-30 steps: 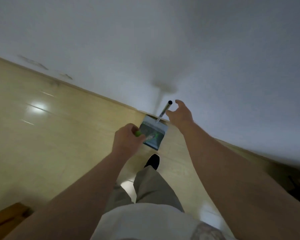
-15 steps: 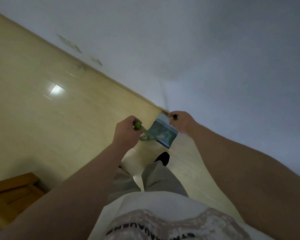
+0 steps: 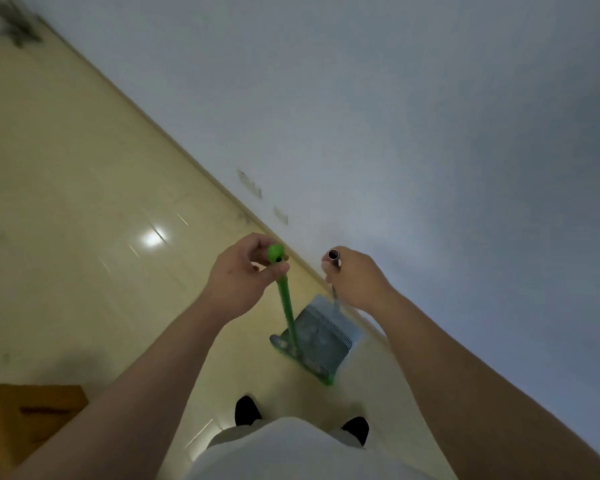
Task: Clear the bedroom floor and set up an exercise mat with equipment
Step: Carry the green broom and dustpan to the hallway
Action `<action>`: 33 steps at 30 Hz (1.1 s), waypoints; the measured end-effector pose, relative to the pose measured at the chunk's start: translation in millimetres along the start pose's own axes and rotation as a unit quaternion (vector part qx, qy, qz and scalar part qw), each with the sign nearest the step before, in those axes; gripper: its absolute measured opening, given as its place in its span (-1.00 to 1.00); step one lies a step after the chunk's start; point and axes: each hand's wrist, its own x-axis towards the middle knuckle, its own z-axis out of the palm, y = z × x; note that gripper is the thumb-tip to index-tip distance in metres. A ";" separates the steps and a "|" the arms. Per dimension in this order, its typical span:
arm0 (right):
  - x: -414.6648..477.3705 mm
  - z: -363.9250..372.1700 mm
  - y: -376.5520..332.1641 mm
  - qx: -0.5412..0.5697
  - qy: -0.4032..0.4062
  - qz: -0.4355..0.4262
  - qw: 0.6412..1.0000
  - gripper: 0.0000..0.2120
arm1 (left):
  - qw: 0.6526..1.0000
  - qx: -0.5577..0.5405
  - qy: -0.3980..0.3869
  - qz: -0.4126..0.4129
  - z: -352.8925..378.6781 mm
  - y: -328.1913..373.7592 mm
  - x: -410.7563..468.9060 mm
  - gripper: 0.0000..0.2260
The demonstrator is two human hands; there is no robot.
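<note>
My left hand (image 3: 240, 276) grips the top of a green broom handle (image 3: 284, 299), which runs down to the broom head at the floor. My right hand (image 3: 355, 277) is curled round the metal handle (image 3: 334, 255) of a grey dustpan (image 3: 321, 336). The dustpan sits on the yellow floor next to the wall, and the broom head lies at its open mouth. Both handle tops stick out above my fists.
A white wall (image 3: 413, 133) meets the glossy yellow floor (image 3: 84, 220) along a diagonal skirting line. A wooden piece of furniture (image 3: 25, 417) stands at the lower left. My two dark shoes (image 3: 246, 410) are just behind the dustpan.
My view has swung, so the wall line now runs steeper. My right hand, open near the dustpan handle a second ago, now grips it. Broom and dustpan sit nearer my feet.
</note>
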 end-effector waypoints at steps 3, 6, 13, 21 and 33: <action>8.8 1.8 -60.2 -0.008 0.013 -0.025 1.000 -0.81 | 0.996 -0.052 0.064 0.030 -57.7 6.7 2.0 -0.89; 19.0 8.0 -117.5 -0.013 0.023 -0.059 0.998 -0.85 | 0.987 -0.077 0.125 0.059 -113.2 5.0 6.1 -0.91; 54.6 35.9 -235.8 -0.009 0.044 -0.135 0.990 -0.89 | 0.970 -0.024 0.203 0.129 -219.5 10.4 12.7 -0.90; 130.7 85.9 -364.9 0.019 0.020 -0.241 0.970 -0.87 | 0.948 -0.007 0.302 0.105 -327.7 -23.2 59.7 -0.86; 326.6 166.1 -553.5 -0.015 -0.056 -0.312 0.948 -0.89 | 0.927 0.053 0.368 0.059 -531.5 -58.3 206.2 -0.87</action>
